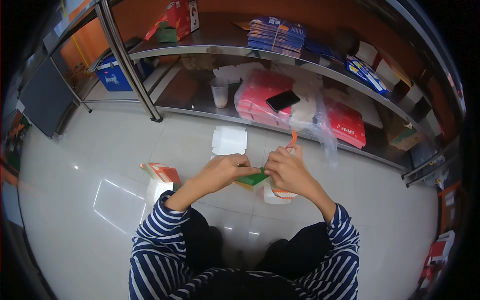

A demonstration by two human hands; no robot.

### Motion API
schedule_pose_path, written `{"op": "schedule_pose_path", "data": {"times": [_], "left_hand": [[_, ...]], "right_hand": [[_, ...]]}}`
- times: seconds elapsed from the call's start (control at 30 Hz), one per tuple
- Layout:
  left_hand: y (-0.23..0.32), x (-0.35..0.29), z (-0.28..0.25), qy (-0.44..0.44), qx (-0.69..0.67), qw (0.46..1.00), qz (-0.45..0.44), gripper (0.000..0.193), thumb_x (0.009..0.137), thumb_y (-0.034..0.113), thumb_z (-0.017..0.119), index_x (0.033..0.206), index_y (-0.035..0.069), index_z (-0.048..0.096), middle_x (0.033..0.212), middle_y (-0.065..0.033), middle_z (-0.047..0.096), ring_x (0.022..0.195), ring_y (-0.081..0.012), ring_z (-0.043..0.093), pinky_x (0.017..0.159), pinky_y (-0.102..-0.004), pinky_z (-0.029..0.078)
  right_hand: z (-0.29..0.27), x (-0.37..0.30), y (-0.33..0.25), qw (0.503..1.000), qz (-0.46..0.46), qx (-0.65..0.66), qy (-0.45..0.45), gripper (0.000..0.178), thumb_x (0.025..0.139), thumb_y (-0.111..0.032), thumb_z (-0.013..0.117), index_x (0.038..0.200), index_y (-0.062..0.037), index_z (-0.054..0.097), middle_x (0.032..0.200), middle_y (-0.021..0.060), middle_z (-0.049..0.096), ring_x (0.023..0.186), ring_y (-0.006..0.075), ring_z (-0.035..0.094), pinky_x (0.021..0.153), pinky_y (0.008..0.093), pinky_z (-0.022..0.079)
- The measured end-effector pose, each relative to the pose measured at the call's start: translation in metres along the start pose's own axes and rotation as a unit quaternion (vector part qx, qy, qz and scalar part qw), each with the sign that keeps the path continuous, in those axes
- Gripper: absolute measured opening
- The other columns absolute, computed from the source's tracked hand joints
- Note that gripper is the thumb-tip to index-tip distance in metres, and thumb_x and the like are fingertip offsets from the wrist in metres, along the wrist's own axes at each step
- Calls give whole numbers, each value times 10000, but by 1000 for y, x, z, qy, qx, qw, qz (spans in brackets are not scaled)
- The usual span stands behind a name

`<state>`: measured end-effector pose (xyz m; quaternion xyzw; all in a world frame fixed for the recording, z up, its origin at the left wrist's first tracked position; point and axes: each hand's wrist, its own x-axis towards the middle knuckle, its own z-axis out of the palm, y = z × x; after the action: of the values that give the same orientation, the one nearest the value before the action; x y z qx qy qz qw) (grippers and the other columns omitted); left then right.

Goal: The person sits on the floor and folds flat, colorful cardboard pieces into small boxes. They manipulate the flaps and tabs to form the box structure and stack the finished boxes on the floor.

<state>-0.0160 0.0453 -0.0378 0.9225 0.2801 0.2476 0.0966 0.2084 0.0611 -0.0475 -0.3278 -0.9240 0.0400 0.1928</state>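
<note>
In front of my bent knees, my left hand (225, 172) and my right hand (289, 169) pinch a green folding carton (254, 178) between them. The fingers of both hands are closed on its edges. Much of the carton is hidden behind them. Under and beside the right hand lies an orange-and-white carton (278, 194), partly covered by that hand. Just beyond the left hand, a white unfolded carton (229, 140) rests on the tiled floor. Left of my left forearm stands another orange-and-white carton (164, 173) with raised flaps.
Ahead is a steel shelf rack (200, 50). It holds a tied stack of blue flat cartons (276, 36), red flat boxes in plastic (265, 95), a black phone (283, 101) and a plastic cup (219, 93). A blue cooler box (113, 74) stands farther left.
</note>
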Motion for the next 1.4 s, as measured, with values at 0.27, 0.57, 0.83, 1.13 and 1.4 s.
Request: {"op": "schedule_pose_path", "data": {"times": [0.27, 0.57, 0.83, 1.13, 1.4], "left_hand": [[13, 0, 16, 47, 34, 996, 64, 188, 680, 66, 607, 866, 53, 638, 765, -37, 572, 757, -205, 572, 666, -316, 464], [11, 2, 17, 133, 106, 971, 170, 131, 637, 91, 666, 763, 70, 636, 800, -22, 608, 732, -184, 588, 632, -296, 472], [12, 4, 19, 159, 76, 971, 164, 160, 611, 65, 694, 760, 61, 636, 795, -31, 620, 747, -187, 600, 657, -299, 492], [8, 4, 27, 166, 76, 971, 153, 94, 646, 94, 668, 726, 63, 628, 796, -20, 603, 760, -177, 589, 676, -293, 483], [10, 5, 24, 131, 49, 985, 97, 112, 623, 84, 684, 712, 59, 622, 765, -14, 595, 717, -164, 581, 634, -286, 479]], "right_hand": [[-3, 6, -17, 998, 17, -24, -52, 31, 696, -102, 630, 696, -81, 654, 699, 5, 540, 786, 170, 485, 738, 379, 281], [-13, 4, -22, 997, 62, 13, -40, 66, 711, -87, 632, 750, -74, 683, 656, 19, 599, 745, 170, 490, 731, 365, 271], [-21, 4, -26, 999, 28, 21, -24, 59, 708, -78, 628, 731, -61, 679, 637, 18, 607, 718, 168, 477, 733, 364, 271], [-19, 4, -31, 1000, 3, -11, 4, 34, 664, -50, 615, 651, -47, 646, 615, 41, 591, 750, 187, 496, 728, 380, 281], [-16, 5, -31, 1000, -12, -11, -26, 39, 670, -75, 605, 653, -44, 622, 621, 43, 564, 749, 195, 488, 753, 388, 282]]}}
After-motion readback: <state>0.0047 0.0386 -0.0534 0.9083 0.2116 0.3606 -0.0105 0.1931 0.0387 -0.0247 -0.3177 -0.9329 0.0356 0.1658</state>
